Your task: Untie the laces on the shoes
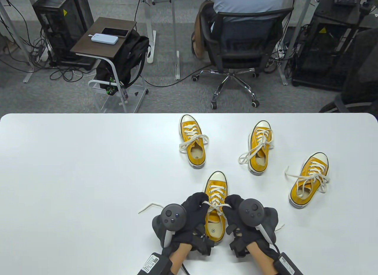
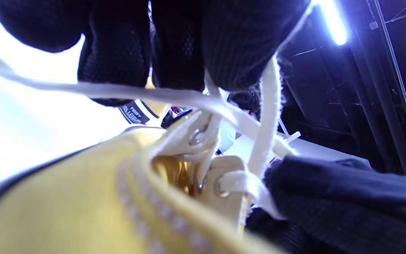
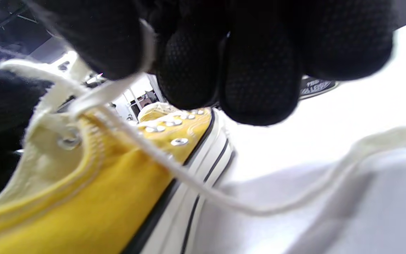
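Observation:
A yellow sneaker (image 1: 217, 185) with white laces (image 1: 215, 206) stands near the front of the table, toe pointing away, between my two hands. My left hand (image 1: 201, 204) pinches a lace strand at the knot from the left, and my right hand (image 1: 229, 206) pinches one from the right. One loose lace end (image 1: 147, 206) trails left on the table, another (image 1: 280, 227) trails right. In the left wrist view my fingers (image 2: 231, 53) close over lace strands (image 2: 266, 106) above the shoe's collar (image 2: 83, 204). In the right wrist view my fingers (image 3: 259, 70) hold a lace (image 3: 118, 88) beside the shoe (image 3: 83, 190).
Three more yellow sneakers with tied laces lie farther back: one in the middle (image 1: 192, 145), one to its right (image 1: 260, 148), one at the far right (image 1: 308, 180). The white table (image 1: 73, 168) stretches left. Beyond its far edge are a chair and a side cart.

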The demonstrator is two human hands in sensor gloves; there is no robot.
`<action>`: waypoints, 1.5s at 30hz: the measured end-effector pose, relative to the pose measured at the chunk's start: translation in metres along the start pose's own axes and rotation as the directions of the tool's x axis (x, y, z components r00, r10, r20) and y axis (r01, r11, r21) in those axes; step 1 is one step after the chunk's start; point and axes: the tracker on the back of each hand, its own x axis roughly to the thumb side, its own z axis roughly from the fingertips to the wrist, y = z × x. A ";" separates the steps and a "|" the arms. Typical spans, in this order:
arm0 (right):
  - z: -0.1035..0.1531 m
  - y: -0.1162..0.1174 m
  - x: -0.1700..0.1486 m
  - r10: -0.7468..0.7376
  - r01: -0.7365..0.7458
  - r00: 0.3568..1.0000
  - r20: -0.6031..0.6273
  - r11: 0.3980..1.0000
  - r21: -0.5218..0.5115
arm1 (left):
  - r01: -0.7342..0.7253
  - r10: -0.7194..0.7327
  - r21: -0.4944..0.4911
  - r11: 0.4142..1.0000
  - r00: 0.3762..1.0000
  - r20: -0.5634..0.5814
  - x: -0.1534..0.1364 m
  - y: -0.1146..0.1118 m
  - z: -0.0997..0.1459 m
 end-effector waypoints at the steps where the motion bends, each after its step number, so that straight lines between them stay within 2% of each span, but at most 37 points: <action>1: -0.001 -0.002 -0.001 -0.009 0.009 1.000 -0.008 1.000 -0.012 | -0.001 0.001 0.011 1.000 1.000 -0.009 -0.001 0.001 0.000; 7: -0.001 -0.006 -0.004 -0.011 0.011 1.000 -0.026 1.000 -0.019 | -0.026 0.029 0.043 0.999 0.997 -0.074 -0.009 0.007 0.000; 14: -0.003 -0.012 -0.009 -0.002 0.000 0.999 -0.043 0.999 -0.045 | -0.094 0.097 0.067 0.993 0.994 -0.049 -0.008 0.012 -0.002; 22: -0.007 -0.018 -0.018 -0.041 0.038 0.995 -0.088 0.999 -0.039 | -0.132 0.144 0.106 0.986 0.982 -0.121 -0.016 0.022 -0.002; 45: -0.014 -0.035 -0.051 -0.126 0.109 0.966 -0.224 0.990 -0.087 | -0.222 0.267 0.229 0.948 0.945 -0.187 -0.032 0.047 -0.003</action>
